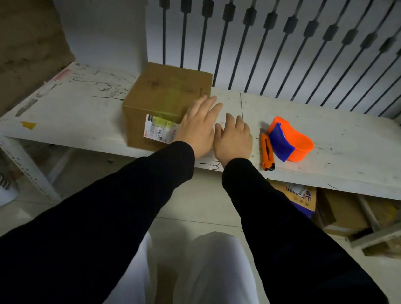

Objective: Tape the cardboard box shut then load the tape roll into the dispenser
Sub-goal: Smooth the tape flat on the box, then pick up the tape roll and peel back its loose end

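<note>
A brown cardboard box (162,96) with a white shipping label on its near face stands on the white shelf (346,144), flaps down. My left hand (197,126) reaches palm down with fingers spread over the box's right front corner, holding nothing. My right hand (234,138) hovers flat beside it, just right of the box, fingers loosely together and empty. To the right lies an orange and blue tape dispenser (290,142). An orange utility knife (267,152) rests against the dispenser's left side. I see no tape roll.
Black vertical bars (245,43) run behind the shelf. A tall brown board (15,28) leans at the left. Under the shelf at the right sit cardboard boxes (343,212) and a metal frame (386,232). A piece of yellow tape (28,125) sticks near the shelf's left front.
</note>
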Available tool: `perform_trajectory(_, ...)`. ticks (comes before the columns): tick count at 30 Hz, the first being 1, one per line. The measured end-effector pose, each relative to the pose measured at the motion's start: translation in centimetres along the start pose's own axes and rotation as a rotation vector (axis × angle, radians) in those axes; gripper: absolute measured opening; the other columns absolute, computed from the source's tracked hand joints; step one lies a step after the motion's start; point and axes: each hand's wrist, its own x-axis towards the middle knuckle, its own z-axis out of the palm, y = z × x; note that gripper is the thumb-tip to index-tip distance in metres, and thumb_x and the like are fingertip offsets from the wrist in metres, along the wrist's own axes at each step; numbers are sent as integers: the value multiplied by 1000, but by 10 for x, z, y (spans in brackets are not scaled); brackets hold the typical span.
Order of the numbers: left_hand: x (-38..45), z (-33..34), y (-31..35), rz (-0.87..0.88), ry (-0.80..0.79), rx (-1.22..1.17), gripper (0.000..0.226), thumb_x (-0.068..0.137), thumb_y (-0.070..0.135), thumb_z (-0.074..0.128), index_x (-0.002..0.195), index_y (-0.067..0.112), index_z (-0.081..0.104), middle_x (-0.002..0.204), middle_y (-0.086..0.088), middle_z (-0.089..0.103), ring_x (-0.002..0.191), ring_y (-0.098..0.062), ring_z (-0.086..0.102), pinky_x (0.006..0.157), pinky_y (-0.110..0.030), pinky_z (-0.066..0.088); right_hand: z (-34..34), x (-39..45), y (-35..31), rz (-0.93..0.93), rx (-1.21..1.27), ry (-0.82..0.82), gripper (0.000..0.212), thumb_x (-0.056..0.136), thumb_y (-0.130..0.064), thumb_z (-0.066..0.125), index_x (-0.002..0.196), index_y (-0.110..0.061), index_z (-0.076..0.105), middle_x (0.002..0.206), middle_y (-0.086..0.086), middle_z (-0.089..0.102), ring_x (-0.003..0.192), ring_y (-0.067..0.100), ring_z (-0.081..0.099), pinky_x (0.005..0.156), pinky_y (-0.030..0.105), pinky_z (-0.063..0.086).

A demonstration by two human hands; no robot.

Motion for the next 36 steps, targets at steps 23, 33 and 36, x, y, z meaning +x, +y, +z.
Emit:
perform_trajectory(23, 35, 130, 48, -173, -270, -175, 40, 91, 1, 40, 128, 6, 54, 118, -13, 58, 107, -27, 54, 86, -19, 45, 27, 10, 111, 169, 116, -2, 52, 91, -17, 43, 140, -6, 32, 149, 15, 36, 138, 30, 32, 113, 39, 30)
perform_trajectory(33, 26, 100, 42, -424, -174, -626, 16, 92, 4, 48, 108, 5, 52, 111, -14, 54, 105, -28, 53, 85, -28, 41, 8, 7, 100, 220, 439, -9, 75, 85, -35, 62, 143, -4, 26, 151, 15, 32, 141, 27, 28, 116, 40, 25)
perform_trajectory(36, 17, 87, 37, -451, -164, -818, 12, 90, 1, 51, 96, 11, 48, 97, -9, 52, 96, -27, 55, 86, -36, 47, -7, 5, 88, 202, 490, -35, 84, 80, -40, 67, 145, -7, 23, 153, 12, 28, 142, 26, 24, 117, 42, 24)
